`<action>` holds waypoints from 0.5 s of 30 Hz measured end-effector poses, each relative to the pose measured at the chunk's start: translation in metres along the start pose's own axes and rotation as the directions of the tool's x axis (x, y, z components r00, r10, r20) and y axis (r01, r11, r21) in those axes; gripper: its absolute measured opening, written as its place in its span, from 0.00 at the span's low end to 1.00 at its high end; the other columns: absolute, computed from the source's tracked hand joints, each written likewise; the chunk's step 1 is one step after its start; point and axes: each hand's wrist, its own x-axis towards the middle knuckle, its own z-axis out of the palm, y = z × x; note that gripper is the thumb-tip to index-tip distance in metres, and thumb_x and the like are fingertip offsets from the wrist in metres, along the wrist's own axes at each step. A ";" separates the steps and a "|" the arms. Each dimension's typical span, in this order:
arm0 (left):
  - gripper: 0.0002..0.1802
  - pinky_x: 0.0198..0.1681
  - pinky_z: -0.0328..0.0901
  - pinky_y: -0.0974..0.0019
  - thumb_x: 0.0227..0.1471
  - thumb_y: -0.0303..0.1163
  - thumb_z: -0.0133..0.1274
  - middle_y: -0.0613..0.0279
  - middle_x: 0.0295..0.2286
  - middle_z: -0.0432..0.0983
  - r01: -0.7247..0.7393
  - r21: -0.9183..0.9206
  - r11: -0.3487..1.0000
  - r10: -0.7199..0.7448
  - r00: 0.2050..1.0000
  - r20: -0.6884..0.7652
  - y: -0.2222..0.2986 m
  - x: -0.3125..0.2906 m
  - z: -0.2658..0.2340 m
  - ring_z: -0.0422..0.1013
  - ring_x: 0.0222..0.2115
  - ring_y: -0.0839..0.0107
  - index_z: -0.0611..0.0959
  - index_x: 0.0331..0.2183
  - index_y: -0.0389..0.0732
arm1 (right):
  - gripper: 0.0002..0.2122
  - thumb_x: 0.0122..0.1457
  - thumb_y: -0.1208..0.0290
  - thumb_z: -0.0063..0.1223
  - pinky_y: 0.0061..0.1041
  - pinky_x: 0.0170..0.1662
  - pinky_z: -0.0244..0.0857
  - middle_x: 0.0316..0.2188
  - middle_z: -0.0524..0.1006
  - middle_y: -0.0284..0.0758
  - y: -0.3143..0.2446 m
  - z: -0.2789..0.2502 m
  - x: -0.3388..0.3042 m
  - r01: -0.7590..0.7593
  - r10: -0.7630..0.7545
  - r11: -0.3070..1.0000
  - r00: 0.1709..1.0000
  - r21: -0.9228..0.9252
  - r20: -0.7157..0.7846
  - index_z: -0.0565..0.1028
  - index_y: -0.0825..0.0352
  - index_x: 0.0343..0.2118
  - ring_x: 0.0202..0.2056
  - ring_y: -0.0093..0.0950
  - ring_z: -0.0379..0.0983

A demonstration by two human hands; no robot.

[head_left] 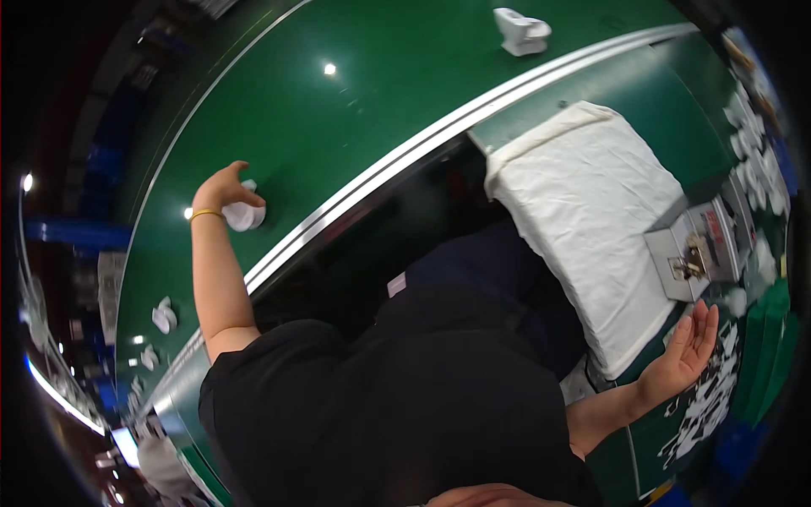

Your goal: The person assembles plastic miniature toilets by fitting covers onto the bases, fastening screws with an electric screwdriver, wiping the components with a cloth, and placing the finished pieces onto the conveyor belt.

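My left hand (223,191), with a yellow band at its wrist, reaches over the green conveyor belt (363,93). Its thumb and forefinger are spread beside a white moulded part (244,217), which the hand partly covers. Whether the fingers touch that part I cannot tell. On my other side, my right hand (688,348) is held palm up with its fingers stretched out and nothing in it. Nearest to it is a grey metal fixture (681,253) with a brass-coloured mechanism on its front.
Another white part (521,32) lies on the belt at the far right, and smaller ones (164,315) at the left. A white cloth (583,203) covers a surface beside me. Small white pieces (710,406) lie near green bins (769,355). A pale metal rail (372,182) edges the belt.
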 end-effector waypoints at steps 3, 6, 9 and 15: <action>0.51 0.57 0.66 0.57 0.21 0.34 0.75 0.53 0.53 0.72 0.046 -0.054 0.998 -0.042 0.997 0.059 -0.019 -0.013 0.018 0.72 0.51 0.53 0.76 0.54 0.47 | 0.20 0.65 0.80 0.48 0.22 0.58 0.60 0.52 0.73 0.41 0.002 0.015 0.004 0.030 -0.030 1.000 0.992 0.000 0.124 0.65 0.74 0.60 0.53 0.26 0.69; 0.49 0.55 0.68 0.55 0.22 0.34 0.74 0.52 0.51 0.73 -0.032 -0.074 0.997 0.031 0.999 -0.005 -0.038 0.006 0.029 0.73 0.49 0.52 0.77 0.53 0.48 | 0.20 0.65 0.81 0.48 0.21 0.57 0.60 0.50 0.75 0.42 0.003 0.021 0.005 0.015 -0.019 1.000 0.983 0.022 0.181 0.65 0.75 0.59 0.52 0.26 0.70; 0.45 0.52 0.70 0.59 0.24 0.30 0.69 0.52 0.47 0.77 0.034 -0.109 0.993 -0.040 0.998 -0.053 -0.029 0.027 0.031 0.74 0.49 0.56 0.77 0.52 0.48 | 0.20 0.63 0.83 0.48 0.22 0.57 0.60 0.50 0.75 0.42 0.000 0.018 0.000 -0.002 -0.004 0.999 0.981 0.032 0.193 0.65 0.75 0.59 0.51 0.25 0.70; 0.34 0.48 0.71 0.54 0.25 0.36 0.68 0.51 0.46 0.75 -0.103 -0.053 0.993 0.086 0.962 -0.260 0.020 0.054 0.030 0.75 0.44 0.50 0.80 0.42 0.45 | 0.20 0.61 0.86 0.50 0.22 0.54 0.63 0.47 0.76 0.40 0.009 0.001 -0.020 -0.047 0.042 0.997 0.995 0.055 0.087 0.68 0.75 0.57 0.48 0.25 0.72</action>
